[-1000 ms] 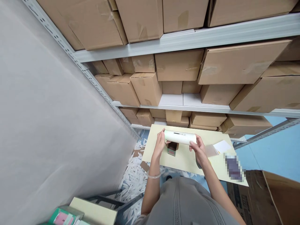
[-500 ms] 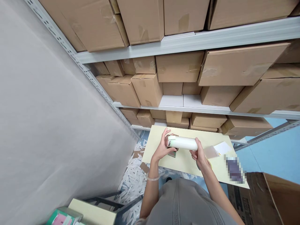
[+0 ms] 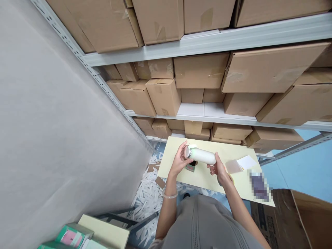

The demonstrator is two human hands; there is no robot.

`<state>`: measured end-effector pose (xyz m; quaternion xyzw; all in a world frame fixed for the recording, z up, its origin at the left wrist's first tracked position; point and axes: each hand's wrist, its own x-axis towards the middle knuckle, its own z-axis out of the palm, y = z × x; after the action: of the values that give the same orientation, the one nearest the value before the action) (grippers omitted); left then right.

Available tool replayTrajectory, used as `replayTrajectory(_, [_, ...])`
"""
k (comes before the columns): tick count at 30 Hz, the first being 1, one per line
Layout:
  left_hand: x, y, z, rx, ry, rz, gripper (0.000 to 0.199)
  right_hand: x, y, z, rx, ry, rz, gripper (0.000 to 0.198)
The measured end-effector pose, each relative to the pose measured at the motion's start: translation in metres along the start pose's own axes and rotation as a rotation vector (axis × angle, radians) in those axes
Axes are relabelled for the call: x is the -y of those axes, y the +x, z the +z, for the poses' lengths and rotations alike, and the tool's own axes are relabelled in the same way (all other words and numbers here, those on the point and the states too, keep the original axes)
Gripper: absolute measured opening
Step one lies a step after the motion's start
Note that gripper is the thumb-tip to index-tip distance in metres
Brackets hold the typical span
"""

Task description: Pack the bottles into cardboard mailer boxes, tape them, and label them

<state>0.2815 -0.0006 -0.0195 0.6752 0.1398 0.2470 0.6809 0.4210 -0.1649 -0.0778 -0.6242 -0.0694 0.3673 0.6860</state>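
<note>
Between my two hands, above the pale yellow table (image 3: 166, 166), lies a white bottle (image 3: 203, 156) held nearly level, with a shiny metallic band near its left end. The fingers of my left hand (image 3: 178, 160) curve round that capped end, thumb below. My right hand (image 3: 219, 167) grips the other end, thumb along the top and fingers underneath. Beneath the bottle, close to my left hand, a small green and dark box (image 3: 191, 166) rests on the table, partly hidden. A yellow ring-shaped thing (image 3: 231, 178), mostly covered by my right wrist, sits on the tabletop.
White cards (image 3: 246, 163) and a blurred-out dark item (image 3: 259, 186) lie on the table's right side. Shelves of cardboard boxes (image 3: 201, 71) rise behind it. An open carton (image 3: 282, 214) stands at lower right; paper strips (image 3: 145, 197) cover the floor left. Green boxes (image 3: 71, 235) sit lower left.
The bottle has turned in my hands, and its right end has dipped slightly. More of the metallic band at its left end shows. Both hands keep their hold.
</note>
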Motion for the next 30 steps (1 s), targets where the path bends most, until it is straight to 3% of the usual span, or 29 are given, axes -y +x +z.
replayTrajectory(5, [-0.012, 0.007, 0.022, -0.106, 0.052, 0.083, 0.093, 0.006, 0.001, 0.013, 0.134, 0.119, 0.222, 0.056])
replayTrajectory(9, [-0.021, 0.010, 0.045, -0.184, 0.119, 0.161, 0.087, 0.007, -0.001, 0.023, 0.201, 0.211, 0.248, 0.049])
replayTrajectory(15, [-0.022, 0.006, 0.064, -0.141, 0.240, 0.249, 0.089, -0.005, 0.001, 0.023, 0.259, 0.369, 0.270, 0.036])
replayTrajectory(21, [-0.026, 0.007, 0.063, -0.119, 0.234, 0.263, 0.086, -0.008, 0.003, 0.020, 0.248, 0.443, 0.274, 0.033])
replayTrajectory(26, [-0.033, 0.010, 0.053, -0.172, 0.053, 0.220, 0.085, 0.003, 0.001, 0.019, 0.311, 0.521, 0.345, 0.044])
replayTrajectory(30, [-0.030, 0.013, 0.039, -0.197, -0.137, 0.185, 0.083, 0.010, -0.003, 0.016, 0.297, 0.550, 0.301, 0.046])
